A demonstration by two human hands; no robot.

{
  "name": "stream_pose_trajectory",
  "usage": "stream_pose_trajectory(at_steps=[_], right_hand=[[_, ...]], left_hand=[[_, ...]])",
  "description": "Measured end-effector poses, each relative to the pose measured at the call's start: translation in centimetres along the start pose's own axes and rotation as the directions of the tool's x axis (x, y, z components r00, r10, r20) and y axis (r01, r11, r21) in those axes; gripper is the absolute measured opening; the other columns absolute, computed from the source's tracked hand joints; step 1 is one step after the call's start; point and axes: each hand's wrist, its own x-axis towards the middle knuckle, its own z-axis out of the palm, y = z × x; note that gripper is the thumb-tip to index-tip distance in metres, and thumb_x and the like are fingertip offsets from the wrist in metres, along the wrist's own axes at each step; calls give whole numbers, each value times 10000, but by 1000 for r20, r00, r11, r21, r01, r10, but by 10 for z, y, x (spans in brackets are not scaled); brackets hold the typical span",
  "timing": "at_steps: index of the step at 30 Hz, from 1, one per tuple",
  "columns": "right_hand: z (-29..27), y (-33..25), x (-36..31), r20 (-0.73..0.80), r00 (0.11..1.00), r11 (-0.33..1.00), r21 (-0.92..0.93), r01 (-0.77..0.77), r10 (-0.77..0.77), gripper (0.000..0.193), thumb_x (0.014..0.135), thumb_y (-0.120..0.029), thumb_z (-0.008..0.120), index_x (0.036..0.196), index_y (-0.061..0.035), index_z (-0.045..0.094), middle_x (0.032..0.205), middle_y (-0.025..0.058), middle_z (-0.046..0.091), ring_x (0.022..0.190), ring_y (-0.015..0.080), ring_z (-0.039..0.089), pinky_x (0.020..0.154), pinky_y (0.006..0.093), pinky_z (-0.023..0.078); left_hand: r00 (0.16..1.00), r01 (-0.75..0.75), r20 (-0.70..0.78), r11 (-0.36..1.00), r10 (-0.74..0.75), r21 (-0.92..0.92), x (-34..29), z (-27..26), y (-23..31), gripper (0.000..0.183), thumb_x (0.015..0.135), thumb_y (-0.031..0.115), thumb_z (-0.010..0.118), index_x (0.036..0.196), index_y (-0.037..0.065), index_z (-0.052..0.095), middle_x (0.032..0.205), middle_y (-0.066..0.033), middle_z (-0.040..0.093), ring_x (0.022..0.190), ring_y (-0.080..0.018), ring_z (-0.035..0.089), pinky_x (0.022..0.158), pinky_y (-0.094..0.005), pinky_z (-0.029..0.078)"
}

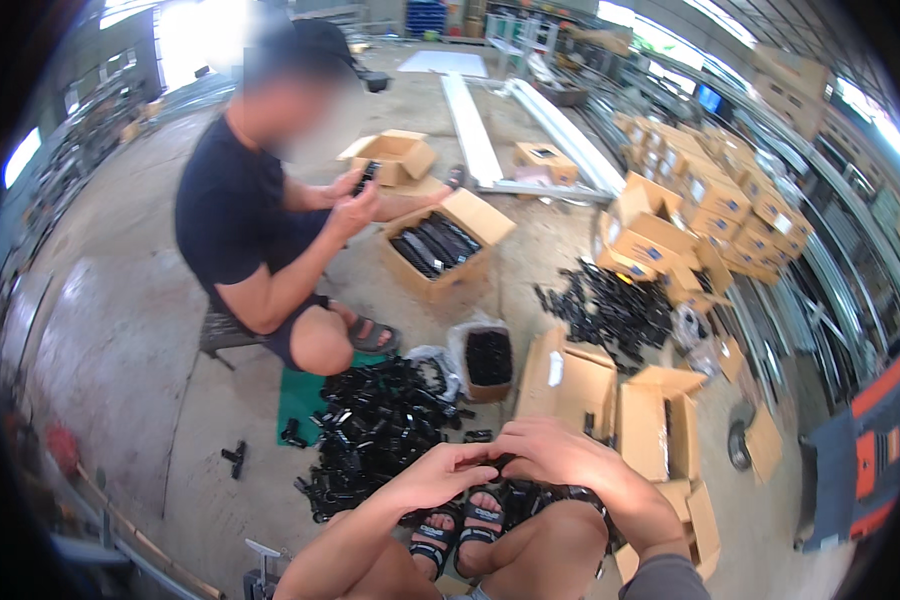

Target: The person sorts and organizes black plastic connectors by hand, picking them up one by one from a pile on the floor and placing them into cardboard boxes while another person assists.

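Note:
My left hand (447, 474) and my right hand (542, 450) meet above my feet, fingers closed and pinched together. Between the fingertips a bit of a small black part (502, 462) shows; most of it is hidden by my fingers, so its exact kind cannot be made out. A big heap of shiny black parts (375, 430) lies on the floor left of my hands, partly on a green mat (300, 400). More black pieces lie under my hands, near my right knee. One single black T-shaped part (234, 459) rests apart at the left.
Across from me a seated person (240, 200) holds a black part beside a carton (440, 275) of black pieces. A lined box (489, 358) of small black bits stands ahead. Open cartons (570, 380), another black heap (615, 310) and stacked boxes (720, 190) are to the right.

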Motion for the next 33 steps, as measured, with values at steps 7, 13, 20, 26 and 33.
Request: stream_pose_trajectory(at_steps=[7, 13, 20, 26, 33], right_hand=[[-25, -32, 34, -19, 999, 998, 47, 33, -32, 221, 836, -166, 729, 1046, -127, 672, 984, 65, 649, 1004, 306, 602, 878, 413, 462], [-27, -40, 47, -105, 994, 964, 265, 21, 7, 317, 840, -114, 725, 1152, -86, 679, 1062, 81, 675, 1028, 296, 628, 893, 388, 499], [10, -34, 55, -523, 821, 908, 418, 13, 229, 428, 861, -65, 738, 1268, -12, 616, 1187, 126, 659, 1082, 247, 638, 922, 353, 510], [29, -30, 60, -416, 716, 660, 747, -83, 561, 448, 893, -80, 745, 1302, 5, 580, 1154, 137, 679, 956, 155, 652, 806, 294, 536], [42, -19, 64, -405, 689, 748, 588, -308, 601, 329, 923, -157, 731, 1187, 32, 678, 948, 112, 731, 791, 127, 673, 717, 284, 545]], left_hand=[[997, 73, -27, 995, -71, 67, -18, -24, 18, 447, 1026, 205, 608, 1411, -14, 549, 1209, -19, 656, 1089, -85, 585, 1000, -275, 480], [999, 37, -2, 884, -43, -466, -14, -19, 14, 334, 1000, 99, 522, 1313, -20, 531, 1126, -77, 586, 1065, -155, 611, 1001, -342, 531], [993, -111, -49, 768, 103, -631, -6, -11, 3, 490, 1058, 303, 541, 1465, 89, 370, 1303, -41, 532, 1148, -184, 606, 1004, -431, 533], [962, -177, -269, 837, 37, -518, -5, -6, 1, 410, 1054, 205, 556, 1432, 91, 447, 1282, -43, 578, 1123, -133, 613, 909, -371, 579], [855, -260, -474, 965, 208, -45, 5, -10, -31, 343, 1037, 102, 545, 1362, 25, 467, 1207, -85, 640, 1044, -156, 656, 829, -327, 563]])
